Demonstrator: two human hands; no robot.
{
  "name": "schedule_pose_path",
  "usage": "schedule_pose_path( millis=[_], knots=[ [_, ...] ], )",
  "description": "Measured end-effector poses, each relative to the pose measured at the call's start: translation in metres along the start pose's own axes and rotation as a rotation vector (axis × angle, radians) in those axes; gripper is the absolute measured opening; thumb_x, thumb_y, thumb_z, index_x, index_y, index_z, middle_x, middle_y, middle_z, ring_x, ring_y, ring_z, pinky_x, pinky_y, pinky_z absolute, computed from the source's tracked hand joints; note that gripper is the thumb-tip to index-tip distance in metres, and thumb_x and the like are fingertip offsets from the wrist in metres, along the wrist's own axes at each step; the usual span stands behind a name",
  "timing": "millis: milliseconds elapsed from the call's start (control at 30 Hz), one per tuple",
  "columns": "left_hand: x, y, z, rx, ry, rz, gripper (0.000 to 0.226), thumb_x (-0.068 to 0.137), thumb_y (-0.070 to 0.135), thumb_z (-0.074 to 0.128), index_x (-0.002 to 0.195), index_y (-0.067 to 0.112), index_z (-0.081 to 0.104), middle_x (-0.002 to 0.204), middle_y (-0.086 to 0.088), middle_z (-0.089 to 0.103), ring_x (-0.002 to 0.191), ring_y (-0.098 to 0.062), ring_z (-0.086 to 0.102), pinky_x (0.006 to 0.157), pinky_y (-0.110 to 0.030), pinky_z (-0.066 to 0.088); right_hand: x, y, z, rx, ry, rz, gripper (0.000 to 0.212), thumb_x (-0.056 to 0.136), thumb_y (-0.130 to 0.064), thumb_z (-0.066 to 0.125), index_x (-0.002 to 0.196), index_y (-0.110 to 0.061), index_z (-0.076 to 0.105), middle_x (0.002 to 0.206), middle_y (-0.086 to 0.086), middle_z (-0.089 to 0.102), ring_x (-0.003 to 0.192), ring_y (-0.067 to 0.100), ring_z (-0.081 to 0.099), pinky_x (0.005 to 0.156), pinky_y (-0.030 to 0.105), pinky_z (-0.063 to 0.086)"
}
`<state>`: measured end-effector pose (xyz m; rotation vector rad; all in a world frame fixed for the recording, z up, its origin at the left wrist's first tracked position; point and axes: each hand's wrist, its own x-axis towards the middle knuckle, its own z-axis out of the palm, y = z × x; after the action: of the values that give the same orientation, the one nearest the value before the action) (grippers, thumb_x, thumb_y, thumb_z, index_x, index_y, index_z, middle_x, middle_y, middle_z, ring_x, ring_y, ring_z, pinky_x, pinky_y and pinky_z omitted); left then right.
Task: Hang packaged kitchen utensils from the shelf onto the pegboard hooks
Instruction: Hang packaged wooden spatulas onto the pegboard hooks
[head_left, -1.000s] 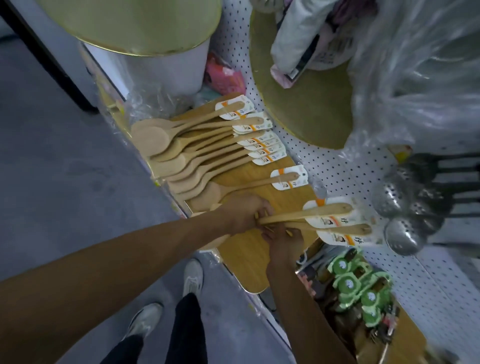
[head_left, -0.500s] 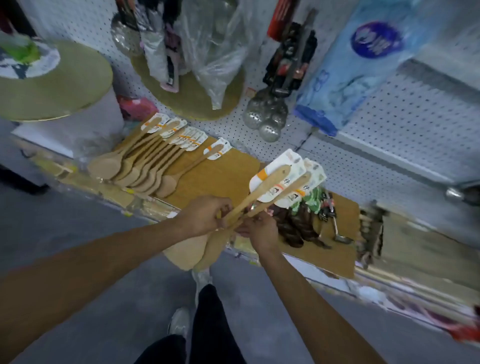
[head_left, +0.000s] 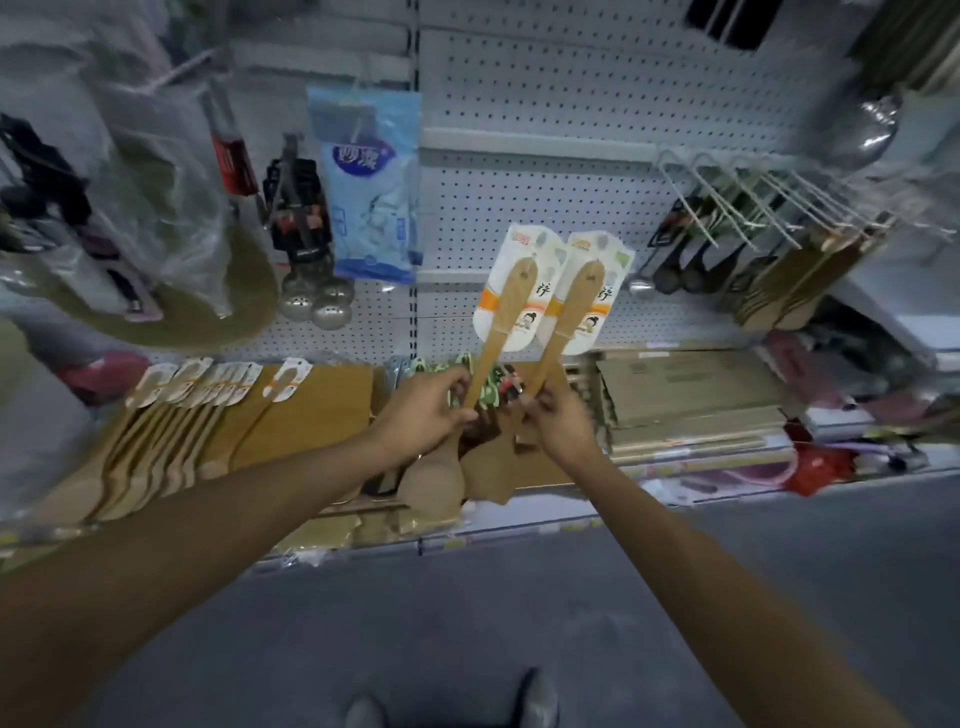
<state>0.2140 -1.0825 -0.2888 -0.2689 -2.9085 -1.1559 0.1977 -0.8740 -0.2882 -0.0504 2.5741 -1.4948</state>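
Your left hand (head_left: 423, 410) curls its fingers around the handle of one wooden spatula (head_left: 498, 332), and your right hand (head_left: 558, 415) pinches the handle of a second spatula (head_left: 563, 327) just beside it. Both now stand nearly upright, card headers pointing to 12 o'clock, lifted clear of the shelf (head_left: 311, 410); a second ago they lay flat on it. Your view has swung up to the pegboard (head_left: 519, 197). At 2 o'clock a row of wire hooks (head_left: 737, 192) juts out, well apart from the cards. At 9 o'clock, more packaged spoons (head_left: 197, 410) wait on the shelf. Pick-up looks done; hanging likely comes next
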Motion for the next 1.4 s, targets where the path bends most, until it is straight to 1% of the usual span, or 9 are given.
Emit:
schedule_pose_path(
  millis=[133, 233, 300, 467, 633, 700, 867, 1167, 1400],
  knots=[
    [0.036, 0.068, 0.034, -0.014, 0.01, 0.084, 0.033, 0.08, 0.025, 0.082, 0.109, 0.024, 0.068, 0.094, 0.013, 0.069, 0.064, 0.014, 0.053, 0.061, -0.01, 0.039, -0.006, 0.021, -0.084, 0.086, 0.101, -0.04, 0.022, 0.096, -0.011, 0.057, 0.092, -0.032, 0.058, 0.087, -0.004, 0.072, 0.084, 0.021, 0.071, 0.076, 0.047, 0.058],
    [0.058, 0.119, 0.071, -0.025, 0.036, 0.109, 0.033, 0.081, 0.028, 0.081, 0.111, 0.021, 0.069, 0.098, 0.008, 0.073, 0.069, 0.002, 0.059, 0.07, -0.02, 0.046, -0.008, 0.052, -0.15, 0.114, 0.144, -0.052, 0.006, 0.096, -0.009, 0.058, 0.095, -0.014, 0.061, 0.085, 0.002, 0.072, 0.08, 0.018, 0.069, 0.077, 0.045, 0.057],
    [0.068, 0.153, 0.099, -0.035, 0.043, 0.142, 0.029, 0.083, 0.029, 0.079, 0.109, 0.021, 0.068, 0.098, 0.009, 0.073, 0.076, -0.004, 0.063, 0.072, -0.021, 0.047, -0.01, 0.074, -0.191, 0.114, 0.187, -0.033, 0.005, 0.096, -0.013, 0.058, 0.094, -0.018, 0.06, 0.086, 0.003, 0.073, 0.084, 0.02, 0.07, 0.084, 0.05, 0.055],
    [0.097, 0.229, 0.166, -0.076, 0.025, 0.223, 0.025, 0.086, 0.029, 0.076, 0.108, 0.021, 0.067, 0.098, 0.013, 0.071, 0.078, -0.001, 0.064, 0.072, -0.009, 0.046, -0.022, 0.116, -0.284, 0.09, 0.275, -0.025, 0.007, 0.096, -0.019, 0.058, 0.103, -0.017, 0.061, 0.086, 0.0, 0.075, 0.085, 0.016, 0.071, 0.086, 0.049, 0.056],
    [0.131, 0.285, 0.213, -0.123, -0.005, 0.251, 0.027, 0.086, 0.029, 0.076, 0.111, 0.022, 0.067, 0.1, 0.011, 0.072, 0.076, -0.002, 0.069, 0.076, -0.024, 0.058, -0.031, 0.151, -0.356, 0.082, 0.345, -0.059, 0.007, 0.096, -0.03, 0.058, 0.097, -0.024, 0.061, 0.083, -0.004, 0.075, 0.083, 0.014, 0.072, 0.082, 0.05, 0.057],
    [0.144, 0.302, 0.231, -0.109, 0.008, 0.266, 0.026, 0.085, 0.029, 0.077, 0.109, 0.022, 0.068, 0.098, 0.011, 0.072, 0.079, -0.003, 0.068, 0.079, -0.027, 0.058, -0.033, 0.161, -0.378, 0.09, 0.392, -0.078, 0.008, 0.096, -0.034, 0.056, 0.093, -0.028, 0.06, 0.081, -0.004, 0.075, 0.082, 0.014, 0.072, 0.08, 0.051, 0.058],
    [0.18, 0.337, 0.27, -0.116, -0.048, 0.336, 0.019, 0.087, 0.028, 0.075, 0.105, 0.022, 0.072, 0.096, 0.01, 0.073, 0.078, -0.007, 0.068, 0.078, -0.039, 0.059, -0.028, 0.188, -0.421, 0.109, 0.467, -0.081, 0.013, 0.099, -0.027, 0.056, 0.1, -0.015, 0.062, 0.083, -0.002, 0.072, 0.083, 0.017, 0.071, 0.079, 0.051, 0.057],
    [0.285, 0.375, 0.337, -0.141, -0.144, 0.396, 0.014, 0.087, 0.03, 0.074, 0.099, 0.026, 0.069, 0.091, 0.016, 0.07, 0.071, 0.0, 0.063, 0.073, -0.034, 0.057, 0.03, 0.245, -0.496, 0.055, 0.535, 0.034, 0.012, 0.092, -0.027, 0.062, 0.081, -0.023, 0.064, 0.079, 0.0, 0.071, 0.079, 0.021, 0.069, 0.076, 0.051, 0.056],
    [0.372, 0.409, 0.381, -0.127, -0.223, 0.44, 0.013, 0.086, 0.028, 0.075, 0.097, 0.023, 0.069, 0.089, 0.016, 0.068, 0.069, 0.004, 0.059, 0.07, -0.032, 0.054, 0.081, 0.278, -0.56, 0.113, 0.569, 0.088, 0.005, 0.091, -0.014, 0.067, 0.088, -0.014, 0.064, 0.076, 0.01, 0.072, 0.073, 0.025, 0.071, 0.068, 0.043, 0.058]
  ],
)
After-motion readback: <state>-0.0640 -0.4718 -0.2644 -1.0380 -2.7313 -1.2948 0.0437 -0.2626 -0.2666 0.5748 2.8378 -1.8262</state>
